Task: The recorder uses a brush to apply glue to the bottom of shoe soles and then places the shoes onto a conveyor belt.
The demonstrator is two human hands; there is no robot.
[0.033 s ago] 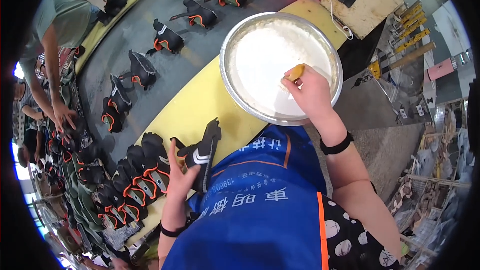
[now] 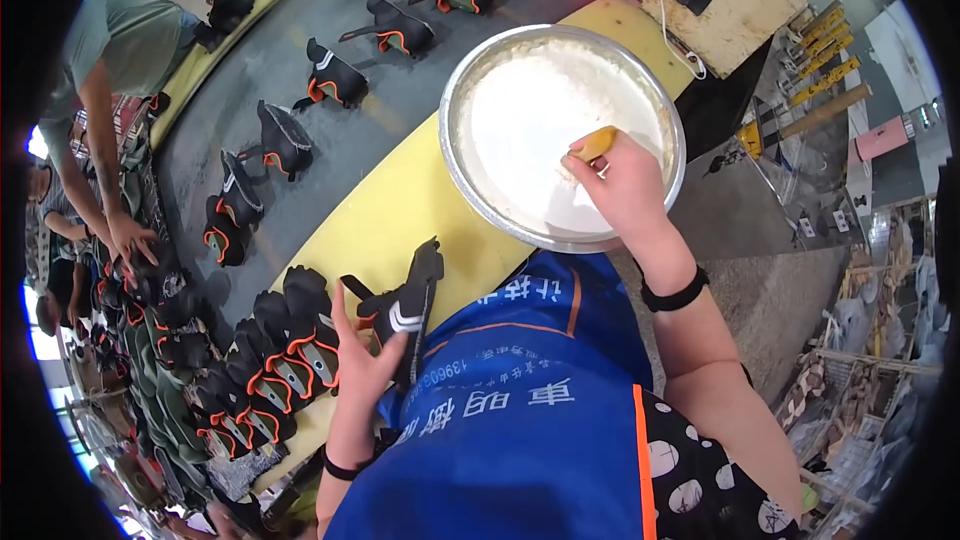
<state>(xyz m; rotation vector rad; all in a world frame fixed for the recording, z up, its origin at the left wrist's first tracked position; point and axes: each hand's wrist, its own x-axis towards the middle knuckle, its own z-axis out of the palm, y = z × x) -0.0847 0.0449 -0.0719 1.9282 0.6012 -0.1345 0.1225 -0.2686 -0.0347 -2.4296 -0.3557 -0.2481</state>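
My left hand point(image 2: 362, 365) grips a black shoe upper point(image 2: 405, 312) with white stripes, its fingers partly hidden behind it. The upper stands tilted with its sole edge facing right, between a row of similar uppers and my blue apron. Over a wide metal bowl point(image 2: 452, 155) of white, creamy liquid point(image 2: 525, 130), my right hand point(image 2: 628, 180) is closed around a short yellow handle point(image 2: 598, 144), perhaps a brush's. The handle's lower end, by my fingertips at the liquid, is too small to make out.
More black uppers with orange trim point(image 2: 285, 375) crowd the yellow ledge at left. Others point(image 2: 335, 77) stand spaced along the dark conveyor belt point(image 2: 375, 130). A co-worker's hand point(image 2: 130, 238) reaches among pieces at far left. A white cable point(image 2: 664, 10) hangs beyond the bowl.
The shoe upper in my left hand has turned slightly, and the yellow handle in my right hand has tilted a little. The co-worker's hand at far left has shifted slightly.
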